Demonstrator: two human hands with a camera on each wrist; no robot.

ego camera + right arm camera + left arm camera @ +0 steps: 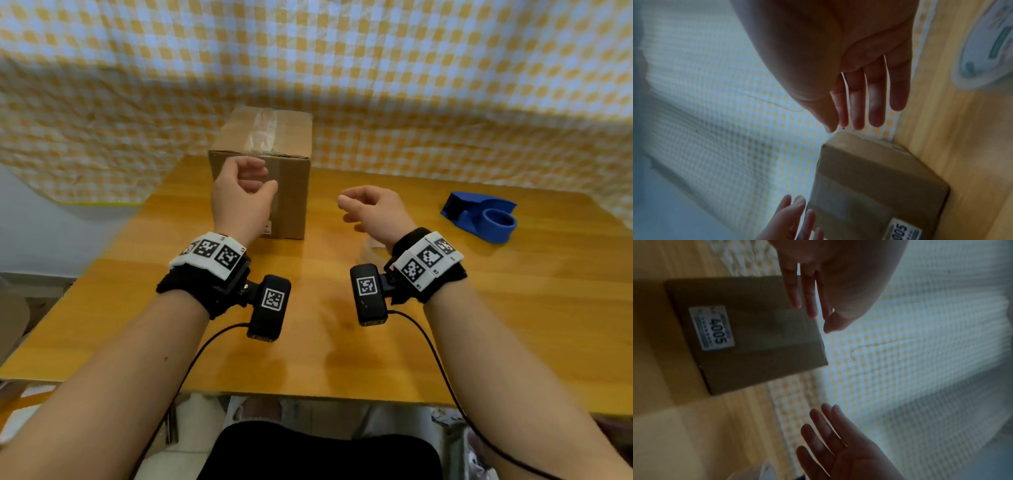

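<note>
A brown cardboard box (260, 164), taped shut along its top, stands on the wooden table (308, 342). Its near face carries a white label (712, 328) reading 4005. My left hand (255, 181) hovers just in front of the box's near face, fingers relaxed and holding nothing. In the left wrist view the left hand (813, 313) has straight fingers over the box (756, 345). My right hand (352, 209) hangs empty in the air to the right of the box, fingers loosely spread. In the right wrist view the right hand (859, 120) is apart from the box (869, 178).
A blue tape dispenser (483, 219) sits at the table's right. A roll of clear tape (371, 251) lies under my right wrist; the right wrist view shows the roll (990, 48) too. A yellow-checked cloth (342, 68) hangs behind the table.
</note>
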